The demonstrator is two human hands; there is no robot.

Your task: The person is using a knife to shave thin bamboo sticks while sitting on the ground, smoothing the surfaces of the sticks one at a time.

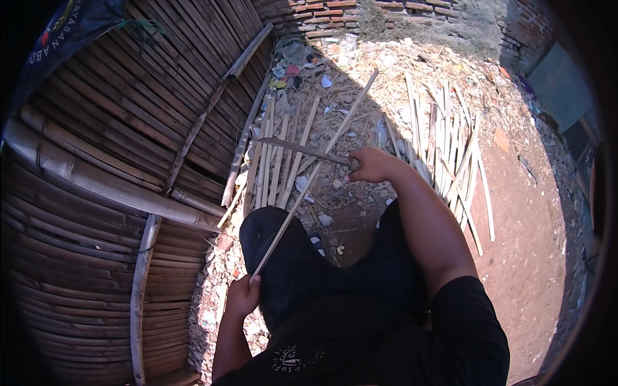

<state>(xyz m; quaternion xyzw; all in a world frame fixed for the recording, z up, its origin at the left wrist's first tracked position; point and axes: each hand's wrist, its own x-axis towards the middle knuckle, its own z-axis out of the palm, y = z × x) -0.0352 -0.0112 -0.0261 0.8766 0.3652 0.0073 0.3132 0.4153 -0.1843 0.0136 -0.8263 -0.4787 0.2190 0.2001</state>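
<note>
A long, thin bamboo strip (pixel 341 132) slants across my left knee toward the far wall. Near its lower end, my left hand (pixel 243 296) is closed around it. My right hand (pixel 372 165) grips the handle of a long-bladed knife (pixel 299 148), its blade pointing left. The blade crosses the strip just beyond my knees; whether the two touch I cannot tell.
Bamboo strips (pixel 275 154) lie on the ground ahead to the left. Another pile of strips (pixel 450 151) is at the right. A slatted bamboo wall (pixel 96 174) stands close on my left, a brick wall (pixel 386 19) at the back. Shavings and litter cover the ground.
</note>
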